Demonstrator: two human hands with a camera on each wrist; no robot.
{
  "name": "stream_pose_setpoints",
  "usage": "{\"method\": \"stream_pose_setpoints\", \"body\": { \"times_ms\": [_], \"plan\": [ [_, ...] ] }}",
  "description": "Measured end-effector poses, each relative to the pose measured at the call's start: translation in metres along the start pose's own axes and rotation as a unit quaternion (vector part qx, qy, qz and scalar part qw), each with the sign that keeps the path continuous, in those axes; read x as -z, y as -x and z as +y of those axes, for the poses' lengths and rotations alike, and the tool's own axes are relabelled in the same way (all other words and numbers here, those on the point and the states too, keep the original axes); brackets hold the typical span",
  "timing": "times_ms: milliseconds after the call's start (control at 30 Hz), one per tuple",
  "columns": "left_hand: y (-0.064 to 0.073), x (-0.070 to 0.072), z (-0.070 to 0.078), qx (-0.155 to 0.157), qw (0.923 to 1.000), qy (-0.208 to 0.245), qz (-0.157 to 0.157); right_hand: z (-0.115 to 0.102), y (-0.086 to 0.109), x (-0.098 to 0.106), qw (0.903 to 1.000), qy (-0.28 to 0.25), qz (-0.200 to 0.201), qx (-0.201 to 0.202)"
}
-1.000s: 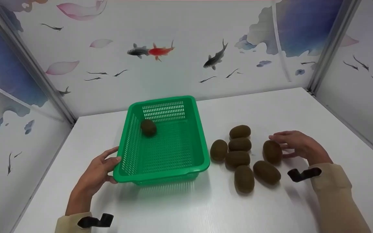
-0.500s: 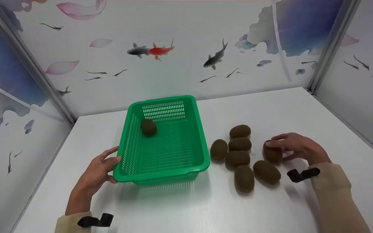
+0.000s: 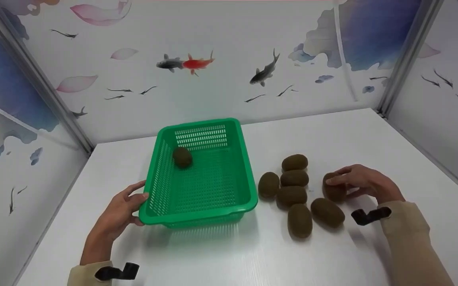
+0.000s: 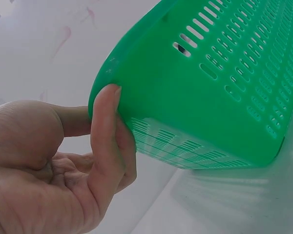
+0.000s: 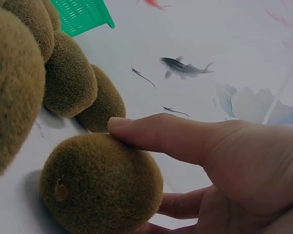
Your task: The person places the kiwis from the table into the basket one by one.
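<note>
My left hand [image 3: 119, 212] pinches the near left corner of a green plastic basket [image 3: 197, 218], thumb on one side of the rim and fingers on the other. Inside the basket, toward the back left, lies one kiwi [image 3: 182, 157]. On the right, my right hand [image 3: 368, 182] holds a brown fuzzy kiwi [image 3: 334, 190] that sits on the table. The right wrist view shows a digit lying over the top of this kiwi [image 5: 100, 185] and other fingers behind its side, partly hidden by the fruit.
Several more kiwis lie grouped between basket and right hand, among them a front kiwi [image 3: 299, 221] and a slanted kiwi [image 3: 327, 213]. All rest on a white table [image 3: 229, 254]. A white wall [image 3: 229, 99] with painted fish stands behind, with side panels left and right.
My right hand has come down slightly and closed its fingers over the kiwi it was beside. The left hand and the basket have stayed in place.
</note>
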State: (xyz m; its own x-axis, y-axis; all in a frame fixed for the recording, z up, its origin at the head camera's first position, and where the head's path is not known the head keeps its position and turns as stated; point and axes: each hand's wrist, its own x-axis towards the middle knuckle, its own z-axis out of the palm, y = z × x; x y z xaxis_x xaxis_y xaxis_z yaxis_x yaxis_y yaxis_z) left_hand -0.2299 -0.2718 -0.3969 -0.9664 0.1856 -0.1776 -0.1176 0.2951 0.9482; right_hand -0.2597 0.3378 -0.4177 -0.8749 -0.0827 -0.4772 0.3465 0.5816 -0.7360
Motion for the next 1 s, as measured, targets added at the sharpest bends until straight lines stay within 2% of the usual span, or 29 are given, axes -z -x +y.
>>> {"method": "stream_pose_setpoints", "body": {
  "times_ms": [200,533,767,1000],
  "plan": [
    [0.001,0.0,0.0,0.001,1.0,-0.005,-0.001,-0.001,-0.003,0.0,1.0,-0.005,0.0,0.007],
    [0.001,0.001,0.001,-0.002,1.0,0.002,-0.007,-0.01,-0.001,0.001,0.9988,-0.044,0.01,0.018],
    [0.001,0.0,0.001,-0.001,1.0,-0.005,-0.002,-0.014,-0.002,-0.004,0.9953,-0.08,0.014,0.053],
    [0.0,0.0,0.0,0.001,1.0,-0.008,0.001,-0.024,-0.002,-0.01,0.9913,-0.111,0.009,0.069]
  ]
}}
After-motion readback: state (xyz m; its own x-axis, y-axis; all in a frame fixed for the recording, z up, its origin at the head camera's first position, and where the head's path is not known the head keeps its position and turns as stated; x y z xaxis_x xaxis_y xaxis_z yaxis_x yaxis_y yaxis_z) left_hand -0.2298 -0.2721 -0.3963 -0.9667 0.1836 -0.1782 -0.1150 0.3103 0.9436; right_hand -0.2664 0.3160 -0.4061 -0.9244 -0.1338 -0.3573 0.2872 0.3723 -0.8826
